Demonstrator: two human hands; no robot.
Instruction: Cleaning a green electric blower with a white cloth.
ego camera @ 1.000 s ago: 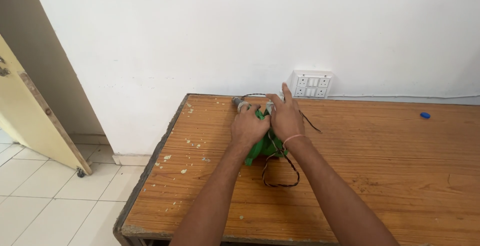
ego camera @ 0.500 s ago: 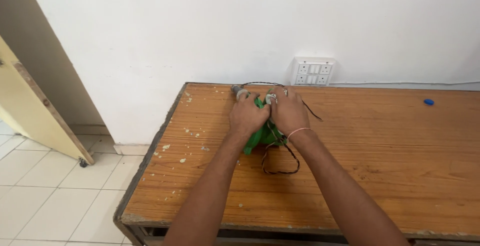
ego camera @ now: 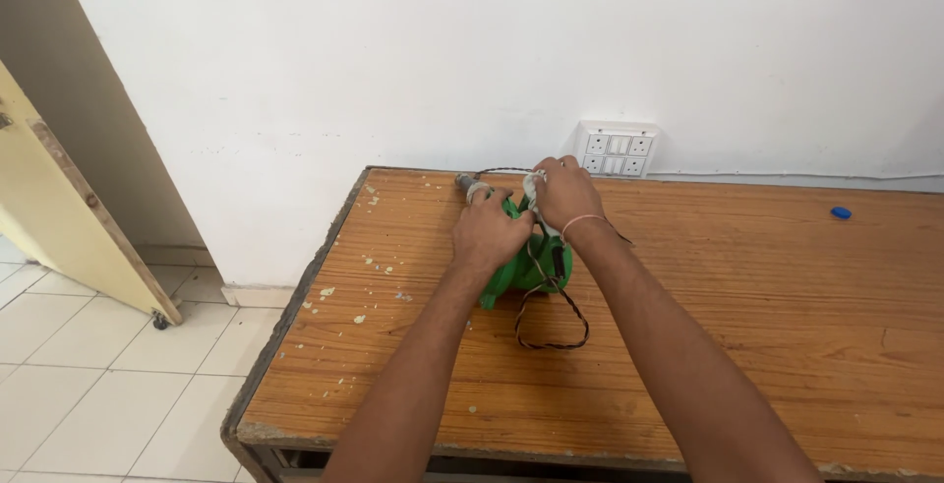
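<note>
A: Drill [ego camera: 521, 269] was laid on its side on the table [ego camera: 747, 345], near the back-left corner, chuck [ego camera: 470, 188] pointed toward the wall. Left hand [ego camera: 489, 235] was closed over the green body.

B: Right hand [ego camera: 564, 193]?

A: Fingers were curled on something white by the rear of the drill, probably the plug; exact grip couldn't be confirmed. Cord [ego camera: 554, 316] was looped loose on the table just beside the drill.

B: Risks?

A: Cord could be snagged under a wrist and the drill dragged. Socket panel [ego camera: 615, 151] was near; trigger was hidden under the palm, so an accidental start was judged possible if plugged in.
</note>
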